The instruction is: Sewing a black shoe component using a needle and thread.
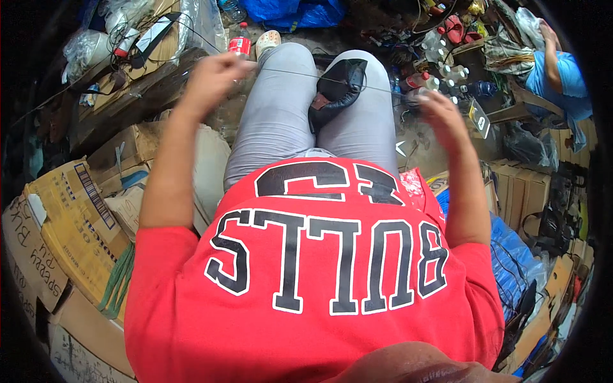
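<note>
A thin dark thread (290,73) stretches across above my thighs, between my two raised hands. My left hand (220,71), at the upper left, is closed on one end, its fingers slightly blurred. On the other side my right hand (440,115) is pinched on the thread, also smeared by motion. Beneath the thread, a black leather piece (341,86), curved like a shoe upper with a small brownish patch, lies on my right thigh and reaches toward the gap between my legs. The thread passes over it; whether it is stitched into it I cannot tell.
A red-labelled bottle (239,45) stands beyond my left hand. Several bottles (440,80) crowd the floor at the right. Cardboard boxes (76,210) fill the left side; blue plastic (511,262) lies at my right. Another person's arm (552,57) shows at the upper right.
</note>
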Motion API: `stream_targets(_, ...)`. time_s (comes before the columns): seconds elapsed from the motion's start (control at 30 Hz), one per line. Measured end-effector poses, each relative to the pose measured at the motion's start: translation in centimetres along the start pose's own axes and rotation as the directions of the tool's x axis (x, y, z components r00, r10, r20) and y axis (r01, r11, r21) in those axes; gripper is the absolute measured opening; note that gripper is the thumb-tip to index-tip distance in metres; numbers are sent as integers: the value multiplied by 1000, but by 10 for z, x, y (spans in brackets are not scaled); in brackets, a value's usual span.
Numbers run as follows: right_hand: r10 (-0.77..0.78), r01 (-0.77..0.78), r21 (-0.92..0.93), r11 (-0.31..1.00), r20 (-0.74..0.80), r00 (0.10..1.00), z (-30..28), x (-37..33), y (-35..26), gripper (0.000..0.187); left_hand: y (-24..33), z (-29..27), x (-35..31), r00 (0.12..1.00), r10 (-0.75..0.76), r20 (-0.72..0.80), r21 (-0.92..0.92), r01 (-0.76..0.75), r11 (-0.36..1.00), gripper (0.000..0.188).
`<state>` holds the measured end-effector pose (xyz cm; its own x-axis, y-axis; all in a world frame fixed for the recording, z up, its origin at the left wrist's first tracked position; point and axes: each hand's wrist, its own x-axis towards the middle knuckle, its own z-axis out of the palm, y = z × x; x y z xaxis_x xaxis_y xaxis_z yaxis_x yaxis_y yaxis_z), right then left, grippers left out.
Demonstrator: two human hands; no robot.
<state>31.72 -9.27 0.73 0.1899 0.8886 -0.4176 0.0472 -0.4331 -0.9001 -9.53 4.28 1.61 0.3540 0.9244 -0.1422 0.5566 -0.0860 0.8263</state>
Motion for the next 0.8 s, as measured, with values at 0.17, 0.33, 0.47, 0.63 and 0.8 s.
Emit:
stream_targets(0.17,94,-95,3,996,121,988,-100,-3,42,26,-98,-78,-20,964,-83,-254,-82,64,995,20)
stream_targets(0.33,203,-261,-623,737,-164,965,-105,-6,31,28,-14,-24,-3,853,343,-394,418,-166,893,37)
stream_targets(0.47,-330,349,-664,661,160,930,5,2,-33,18,51,56,16,801,597,39,55,-598,799,41)
stream_targets(0.63,-514,595,-658,462,348,784,59,26,-61,12,74,106,58,767,520,375,69,-583,810,36)
stream_targets(0.8,-367,532,-576,621,386,846,62,33,-55,14,79,106,72,729,383,568,12,-472,881,30)
